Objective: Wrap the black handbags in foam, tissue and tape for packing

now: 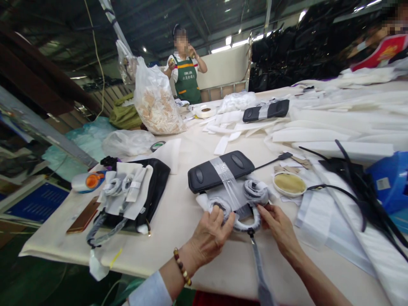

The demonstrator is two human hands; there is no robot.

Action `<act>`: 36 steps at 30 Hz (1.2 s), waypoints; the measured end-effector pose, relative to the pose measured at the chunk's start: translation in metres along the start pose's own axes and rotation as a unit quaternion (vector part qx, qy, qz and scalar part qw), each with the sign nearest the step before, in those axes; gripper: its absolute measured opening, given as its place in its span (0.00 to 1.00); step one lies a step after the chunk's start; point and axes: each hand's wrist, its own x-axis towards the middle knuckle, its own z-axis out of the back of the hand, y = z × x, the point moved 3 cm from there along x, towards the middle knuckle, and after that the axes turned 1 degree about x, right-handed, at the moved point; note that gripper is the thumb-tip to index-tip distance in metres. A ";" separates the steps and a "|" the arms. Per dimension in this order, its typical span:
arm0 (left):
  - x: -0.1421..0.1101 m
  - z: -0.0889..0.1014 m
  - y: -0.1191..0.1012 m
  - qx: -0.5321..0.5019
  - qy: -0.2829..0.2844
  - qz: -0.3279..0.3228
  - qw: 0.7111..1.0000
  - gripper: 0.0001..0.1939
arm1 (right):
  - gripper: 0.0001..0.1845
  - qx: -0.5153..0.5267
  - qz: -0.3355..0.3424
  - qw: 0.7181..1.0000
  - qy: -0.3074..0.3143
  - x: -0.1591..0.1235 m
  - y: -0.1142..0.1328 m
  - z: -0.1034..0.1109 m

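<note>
A black handbag (pixel 204 175) lies on the table in front of me, with clear tape (pixel 228 178) across its base. From its near side come grey-white wrapped strap rolls (pixel 256 192) and a curved wrapped handle (pixel 247 227). My left hand (pixel 208 236), with a beaded bracelet at the wrist, curls its fingers over the left roll and the handle's left side. My right hand (pixel 280 227) pinches the handle's right side between thumb and fingers. A plastic-covered strap (pixel 259 259) hangs from a black clasp toward the table's near edge.
Another wrapped black bag (pixel 159 176) lies left, beside a brown phone-like case (pixel 83 216) and an orange-centred tape dispenser (pixel 92 181). A round dish of yellowish stuff (pixel 290 184) stands right, near black straps (pixel 357 187). A person in a green apron (pixel 186 76) stands across the table.
</note>
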 end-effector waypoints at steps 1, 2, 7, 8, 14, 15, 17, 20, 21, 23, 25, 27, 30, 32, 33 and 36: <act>0.002 0.000 -0.009 0.000 0.001 0.008 1.000 0.25 | 0.27 -0.011 0.013 0.999 -0.032 0.000 0.002 0.004; 0.003 0.001 -0.018 -0.005 0.008 0.016 1.000 0.26 | 0.26 -0.030 0.045 0.996 -0.068 -0.004 0.006 0.007; 0.010 0.024 -0.036 -0.078 0.034 0.069 0.994 0.35 | 0.14 -0.143 0.330 0.933 -0.016 -0.053 0.023 0.010; 0.013 0.030 -0.035 -0.092 0.024 0.082 0.992 0.38 | 0.14 -0.145 0.340 0.929 0.012 -0.063 0.021 0.010; 0.055 0.048 -0.027 -0.132 0.072 0.009 0.989 0.10 | 0.16 0.076 -0.030 0.986 0.147 -0.093 -0.017 -0.005; 0.063 0.045 -0.027 -0.138 0.111 -0.021 0.984 0.09 | 0.17 0.145 -0.095 0.971 0.163 -0.095 -0.021 -0.010; 0.074 0.037 -0.029 -0.144 0.179 -0.069 0.971 0.07 | 0.19 0.281 -0.174 0.932 0.149 -0.093 -0.024 -0.019; 0.084 0.025 -0.029 -0.139 0.242 -0.104 0.955 0.05 | 0.19 0.400 -0.232 0.880 0.106 -0.084 -0.021 -0.028; 0.085 0.022 -0.030 -0.134 0.252 -0.110 0.952 0.04 | 0.19 0.417 -0.243 0.870 0.099 -0.082 -0.020 -0.030; 0.087 0.018 -0.030 -0.120 0.263 -0.116 0.950 0.03 | 0.20 0.438 -0.256 0.857 0.087 -0.078 -0.019 -0.034; 0.088 0.015 -0.031 -0.112 0.265 -0.114 0.951 0.04 | 0.21 0.464 -0.261 0.844 0.069 -0.077 -0.020 -0.036; 0.088 0.014 -0.031 -0.106 0.261 -0.111 0.953 0.05 | 0.22 0.488 -0.264 0.831 0.049 -0.077 -0.020 -0.037; 0.086 0.016 -0.031 -0.101 0.252 -0.108 0.956 0.07 | 0.22 0.494 -0.264 0.828 0.031 -0.077 -0.017 -0.037; 0.083 0.021 -0.029 -0.096 0.248 -0.110 0.958 0.08 | 0.23 0.493 -0.268 0.828 0.021 -0.078 -0.016 -0.036; 0.081 0.024 -0.027 -0.092 0.248 -0.110 0.958 0.08 | 0.23 0.494 -0.270 0.826 0.017 -0.078 -0.015 -0.036; 0.074 0.031 -0.021 -0.099 0.230 -0.102 0.963 0.07 | 0.22 0.499 -0.273 0.823 0.005 -0.078 -0.017 -0.038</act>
